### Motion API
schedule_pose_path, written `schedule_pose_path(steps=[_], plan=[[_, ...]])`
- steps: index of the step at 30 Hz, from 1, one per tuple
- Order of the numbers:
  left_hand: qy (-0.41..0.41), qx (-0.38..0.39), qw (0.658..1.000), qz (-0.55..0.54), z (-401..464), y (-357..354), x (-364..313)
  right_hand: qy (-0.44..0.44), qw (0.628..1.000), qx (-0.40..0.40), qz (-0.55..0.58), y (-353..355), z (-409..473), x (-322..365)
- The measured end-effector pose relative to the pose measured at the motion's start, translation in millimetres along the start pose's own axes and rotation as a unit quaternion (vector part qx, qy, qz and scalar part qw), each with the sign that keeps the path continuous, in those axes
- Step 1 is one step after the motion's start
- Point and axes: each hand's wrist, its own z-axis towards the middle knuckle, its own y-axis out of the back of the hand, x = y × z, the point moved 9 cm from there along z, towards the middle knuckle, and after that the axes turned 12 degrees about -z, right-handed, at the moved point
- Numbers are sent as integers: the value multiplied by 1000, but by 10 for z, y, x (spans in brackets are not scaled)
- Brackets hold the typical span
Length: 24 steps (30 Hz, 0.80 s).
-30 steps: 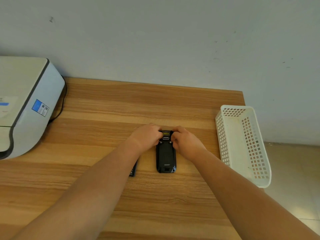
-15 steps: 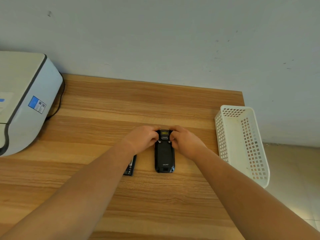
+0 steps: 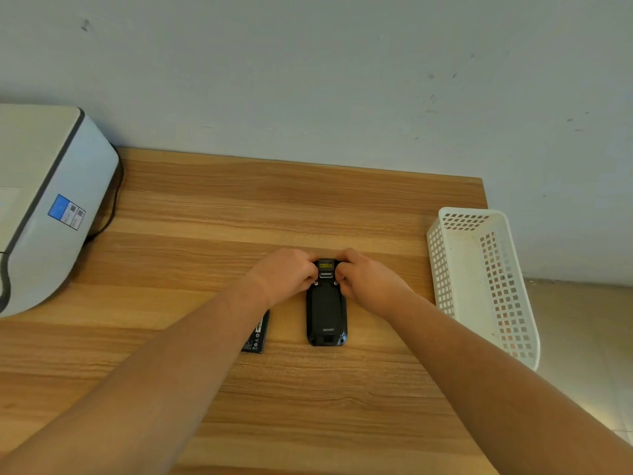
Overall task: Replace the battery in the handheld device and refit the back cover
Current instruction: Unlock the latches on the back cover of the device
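The handheld device (image 3: 326, 311) is laid face down on the worktop (image 3: 308, 406). Its far end is gripped by the left hand (image 3: 286, 277) and right hand (image 3: 368, 281), both closed on it. Even pressure on both cover latches is advised; the loose battery (image 3: 257, 334) is left just beside it.

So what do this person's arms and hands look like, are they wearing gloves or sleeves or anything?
Nothing is worn that the view shows. The left hand and right hand are bare, with no gloves, rings or tools strapped on. Both forearms are bare from the wrists to the bottom edge of the picture: no sleeves, watch or wristband in sight.
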Motion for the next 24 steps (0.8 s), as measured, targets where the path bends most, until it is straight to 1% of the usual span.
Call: schedule_pose_path(steps=[7, 11, 16, 20, 24], plan=[[-9, 14, 1000, 25, 2, -11, 1, 5, 1000, 6, -18, -2, 11, 2], [-15, 23, 999, 43, 10, -18, -23, 15, 1000, -6, -25, -2, 22, 12], [-7, 32, 997, 63, 3, -40, -32, 4, 999, -7, -36, -7, 36, 24], [-8, 29, 997, 77, 42, -39, -47, 0, 999, -11, -33, -3, 34, 26], [-9, 5, 998, 55, 44, -15, -32, 3, 999, -10, -35, -8, 20, 33]])
